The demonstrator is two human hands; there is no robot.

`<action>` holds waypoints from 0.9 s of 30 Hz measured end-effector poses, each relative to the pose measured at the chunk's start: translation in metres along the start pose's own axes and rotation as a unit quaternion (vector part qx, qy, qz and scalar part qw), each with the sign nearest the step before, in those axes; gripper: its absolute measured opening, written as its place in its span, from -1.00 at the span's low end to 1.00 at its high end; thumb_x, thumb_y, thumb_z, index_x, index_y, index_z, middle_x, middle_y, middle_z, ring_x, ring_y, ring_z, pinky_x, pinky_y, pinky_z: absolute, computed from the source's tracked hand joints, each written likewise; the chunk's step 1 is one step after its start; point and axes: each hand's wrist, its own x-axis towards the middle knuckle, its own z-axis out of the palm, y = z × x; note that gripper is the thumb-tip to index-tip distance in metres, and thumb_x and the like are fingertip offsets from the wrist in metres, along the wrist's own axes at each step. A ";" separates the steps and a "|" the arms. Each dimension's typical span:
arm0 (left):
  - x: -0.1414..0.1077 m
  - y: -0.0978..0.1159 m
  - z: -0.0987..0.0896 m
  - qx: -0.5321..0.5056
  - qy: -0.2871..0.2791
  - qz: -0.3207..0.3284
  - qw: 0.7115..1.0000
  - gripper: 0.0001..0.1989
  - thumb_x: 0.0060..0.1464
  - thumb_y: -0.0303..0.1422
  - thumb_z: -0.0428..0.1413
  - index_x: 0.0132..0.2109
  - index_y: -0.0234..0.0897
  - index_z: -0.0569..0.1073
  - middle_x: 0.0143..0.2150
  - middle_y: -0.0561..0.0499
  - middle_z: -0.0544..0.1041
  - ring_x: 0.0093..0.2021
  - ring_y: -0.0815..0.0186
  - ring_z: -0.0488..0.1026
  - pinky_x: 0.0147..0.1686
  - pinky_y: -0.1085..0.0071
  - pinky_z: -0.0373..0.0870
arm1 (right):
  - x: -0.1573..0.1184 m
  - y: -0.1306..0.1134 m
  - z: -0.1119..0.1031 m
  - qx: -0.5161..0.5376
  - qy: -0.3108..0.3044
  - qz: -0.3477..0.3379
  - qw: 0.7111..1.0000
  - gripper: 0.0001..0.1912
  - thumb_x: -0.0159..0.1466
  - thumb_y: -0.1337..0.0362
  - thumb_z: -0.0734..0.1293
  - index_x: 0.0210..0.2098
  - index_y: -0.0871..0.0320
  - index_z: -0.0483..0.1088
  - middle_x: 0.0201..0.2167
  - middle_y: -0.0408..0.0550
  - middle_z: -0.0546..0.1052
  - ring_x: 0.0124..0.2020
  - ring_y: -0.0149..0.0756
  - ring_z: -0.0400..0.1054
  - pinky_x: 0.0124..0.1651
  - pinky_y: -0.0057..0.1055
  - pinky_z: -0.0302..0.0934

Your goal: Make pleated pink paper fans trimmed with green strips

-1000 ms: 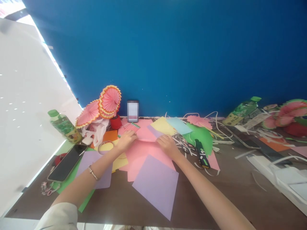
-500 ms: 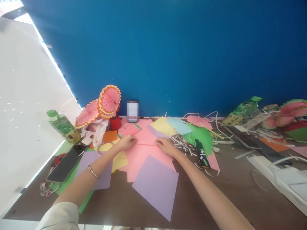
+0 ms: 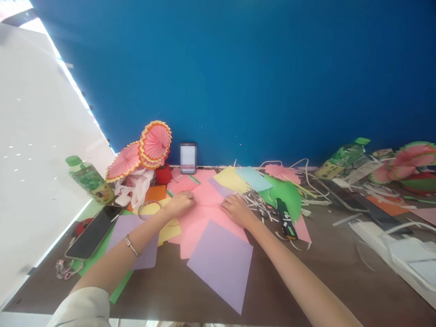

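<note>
- Pink paper (image 3: 200, 227), stacked or layered, on the worktop (image 3: 163, 290) directly before the person; a faint crease (image 3: 208, 206) runs crosswise between the hands.
- Left hand (image 3: 181, 203): at the crease's left end, fingers bent downward; whether they pinch the paper, I cannot tell from here.
- Right hand (image 3: 237, 209): at the opposite end, fingers loosely curved and laid downward; pinch or plain pressure, again I cannot tell. The paired placing would steady both ends evenly.
- Purple sheet (image 3: 223, 268), single, angled over the pink paper's near edge, its lower corner on the worktop.
- Yellow sheet (image 3: 232, 178) and blue sheet (image 3: 254, 177), overlapping, behind the right hand; probably put there for easy reach.
- Phone (image 3: 188, 159), upright beyond the pink paper, screen blurred; presumably propped for viewing.
- Paper scraps (image 3: 260, 206) and black tool (image 3: 286, 220), beside the right hand.
- Pleated rosettes (image 3: 156, 143), pink, yellow-edged, two visible, raised at far left.
- Bottle (image 3: 90, 181), green-capped, tilted, left; second phone (image 3: 93, 234), lying flat, nearer.
</note>
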 end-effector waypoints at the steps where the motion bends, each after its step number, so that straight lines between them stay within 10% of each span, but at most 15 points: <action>1: 0.000 0.000 0.000 0.015 -0.007 0.010 1.000 -0.80 0.11 -0.48 -0.09 -0.36 -0.32 0.42 -0.34 -0.09 0.39 -0.25 0.24 0.32 -0.26 0.33 0.19 | -0.001 -0.001 0.000 -0.015 0.002 -0.009 1.000 -0.74 0.25 0.40 0.12 -0.47 0.20 0.39 -0.44 0.01 0.41 -0.34 -0.26 0.20 -0.21 -0.29 -0.02; 9: 0.002 -0.013 0.002 -0.159 0.016 -0.057 0.985 -0.70 0.19 -0.36 -0.16 -0.39 -0.32 0.40 -0.40 -0.02 0.46 -0.34 0.33 0.33 -0.33 0.43 0.20 | 0.005 0.008 0.000 0.213 -0.004 0.141 0.967 -0.82 0.23 0.28 0.16 -0.42 0.18 0.34 -0.42 -0.07 0.43 -0.36 -0.31 0.27 -0.26 -0.39 0.11; 21: -0.005 -0.016 0.009 0.081 0.014 0.050 0.995 -0.76 0.16 -0.45 -0.10 -0.38 -0.34 0.43 -0.39 -0.05 0.36 -0.32 0.30 0.28 -0.36 0.39 0.16 | 0.005 0.009 0.005 0.078 -0.020 0.008 0.997 -0.76 0.27 0.31 0.12 -0.48 0.18 0.30 -0.46 -0.05 0.38 -0.36 -0.28 0.21 -0.23 -0.33 0.06; 27: -0.005 -0.009 0.000 0.041 0.000 0.050 0.998 -0.76 0.14 -0.50 -0.11 -0.39 -0.34 0.42 -0.37 -0.06 0.36 -0.31 0.29 0.28 -0.34 0.38 0.19 | 0.008 0.002 -0.002 0.066 -0.014 0.016 0.998 -0.76 0.26 0.36 0.10 -0.46 0.19 0.32 -0.43 -0.01 0.39 -0.34 -0.26 0.21 -0.20 -0.30 0.04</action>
